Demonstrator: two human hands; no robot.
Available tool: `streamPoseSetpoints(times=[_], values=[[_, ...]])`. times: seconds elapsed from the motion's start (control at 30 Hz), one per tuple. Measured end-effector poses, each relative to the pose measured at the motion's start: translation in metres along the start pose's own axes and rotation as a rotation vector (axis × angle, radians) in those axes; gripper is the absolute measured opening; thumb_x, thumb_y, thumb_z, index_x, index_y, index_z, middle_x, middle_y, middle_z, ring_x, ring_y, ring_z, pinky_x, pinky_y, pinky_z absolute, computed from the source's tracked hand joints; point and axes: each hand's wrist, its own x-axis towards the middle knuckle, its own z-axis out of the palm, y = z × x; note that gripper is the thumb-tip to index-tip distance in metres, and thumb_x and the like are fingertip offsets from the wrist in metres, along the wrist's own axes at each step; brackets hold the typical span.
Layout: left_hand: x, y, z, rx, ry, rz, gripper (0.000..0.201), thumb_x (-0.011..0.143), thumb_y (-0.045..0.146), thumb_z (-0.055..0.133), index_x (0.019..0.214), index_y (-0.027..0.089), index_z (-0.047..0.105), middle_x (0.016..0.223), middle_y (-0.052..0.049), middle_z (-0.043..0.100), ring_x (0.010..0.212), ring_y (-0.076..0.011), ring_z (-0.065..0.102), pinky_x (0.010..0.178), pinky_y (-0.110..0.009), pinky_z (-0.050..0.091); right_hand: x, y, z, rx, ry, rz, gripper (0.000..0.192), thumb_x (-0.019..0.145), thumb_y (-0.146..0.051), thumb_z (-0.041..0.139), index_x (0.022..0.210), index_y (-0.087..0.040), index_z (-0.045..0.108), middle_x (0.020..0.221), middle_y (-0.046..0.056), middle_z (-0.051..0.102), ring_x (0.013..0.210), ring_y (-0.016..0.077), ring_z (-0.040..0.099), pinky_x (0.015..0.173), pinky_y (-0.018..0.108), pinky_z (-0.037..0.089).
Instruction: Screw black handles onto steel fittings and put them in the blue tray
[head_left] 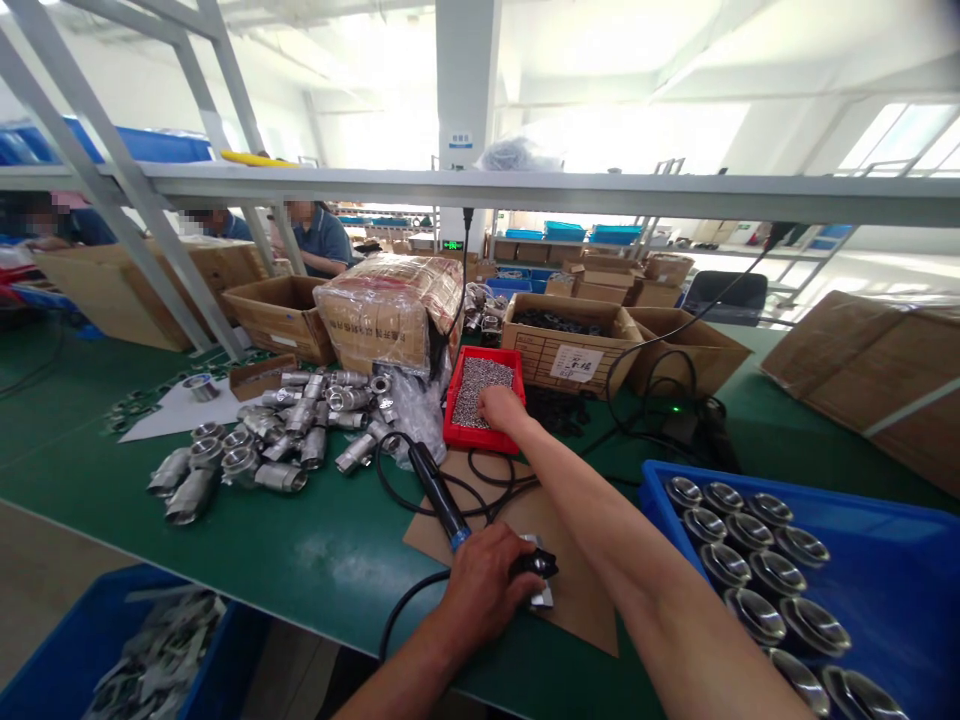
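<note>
1. Small metal screws [480,388], a loose grey heap, fill a shallow red plastic tray [453,425] on the green table [315,550], at 12 o'clock from the person.
2. Right hand [501,408] reaches into the near right corner of the tray, knuckles up. Fingertips dip among the screws and are hidden, so I cannot tell whether they pinch one.
3. Left hand [480,585] rests at 6 o'clock on a brown cardboard sheet [577,600], fingers curled over a small silver metal fitting [541,595] and touching the black tip of a black corded power screwdriver [439,495]. The grip looks closed on the fitting.
4. Handling judgement: the screws appear light, hard and smooth, liable to slip or scatter. A single one is best taken by head or shank between thumb and forefinger tips. The fitting looks stiff and heavy for its size, and is best held by its flat sides.
5. Surroundings: a pile of silver pipe fittings [262,450] lies at 10 o'clock. A blue plastic bin [900,560] at 3 o'clock holds rows of polished metal cups [750,570]. Brown cardboard cartons [570,350] stand behind the tray at 1 o'clock. Seated people [319,238] work at a far bench, at 11 o'clock.
</note>
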Motion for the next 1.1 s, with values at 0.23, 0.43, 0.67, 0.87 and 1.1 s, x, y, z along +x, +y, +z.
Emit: streamPoseSetpoints(times=[0.23, 0.43, 0.67, 0.87, 1.1], values=[[-0.001, 0.001, -0.001, 0.027, -0.005, -0.008, 0.029, 0.081, 0.033, 0.074, 0.108, 0.023, 0.069, 0.097, -0.004, 0.068, 0.092, -0.0218, 0.062, 0.081, -0.033, 0.047, -0.012, 0.004, -0.014, 0.32, 0.214, -0.018, 0.013, 0.089, -0.026, 0.065, 0.09, -0.013, 0.069, 0.082, 0.003, 0.072, 0.079, 0.016, 0.069, 0.076, 0.031, 0.057], [0.0, -0.002, 0.0, 0.042, -0.022, 0.018, 0.028, 0.087, 0.034, 0.068, 0.111, 0.021, 0.066, 0.101, -0.005, 0.067, 0.096, -0.0213, 0.061, 0.086, -0.034, 0.046, -0.082, 0.025, -0.005, 0.67, 0.275, 0.056, 0.014, 0.083, -0.022, 0.064, 0.094, -0.014, 0.067, 0.073, 0.002, 0.072, 0.063, 0.0117, 0.068, 0.057, 0.02, 0.055], [0.0, -0.006, 0.002, 0.074, -0.033, 0.033, 0.026, 0.087, 0.029, 0.068, 0.111, 0.021, 0.065, 0.099, -0.004, 0.065, 0.095, -0.0205, 0.06, 0.084, -0.033, 0.046, -0.193, 0.036, 0.017, 0.833, 0.3, 0.172, 0.013, 0.077, -0.024, 0.064, 0.086, -0.015, 0.068, 0.069, 0.0, 0.068, 0.055, 0.0113, 0.061, 0.052, 0.022, 0.052], [0.0, -0.006, 0.002, 0.084, -0.027, 0.038, 0.024, 0.086, 0.027, 0.069, 0.109, 0.022, 0.065, 0.098, -0.003, 0.065, 0.093, -0.0196, 0.06, 0.083, -0.032, 0.046, -0.245, 0.039, 0.027, 0.843, 0.154, 0.229, 0.015, 0.077, -0.026, 0.065, 0.087, -0.017, 0.072, 0.074, 0.002, 0.069, 0.063, 0.0143, 0.061, 0.06, 0.027, 0.049], [-0.001, -0.007, 0.002, 0.068, -0.022, 0.03, 0.025, 0.086, 0.028, 0.069, 0.109, 0.022, 0.064, 0.101, -0.003, 0.065, 0.095, -0.0192, 0.06, 0.085, -0.032, 0.046, -0.255, 0.04, 0.034, 0.92, 0.037, 0.114, 0.009, 0.076, -0.025, 0.069, 0.079, -0.018, 0.073, 0.087, 0.005, 0.069, 0.084, 0.0191, 0.062, 0.08, 0.033, 0.046]])
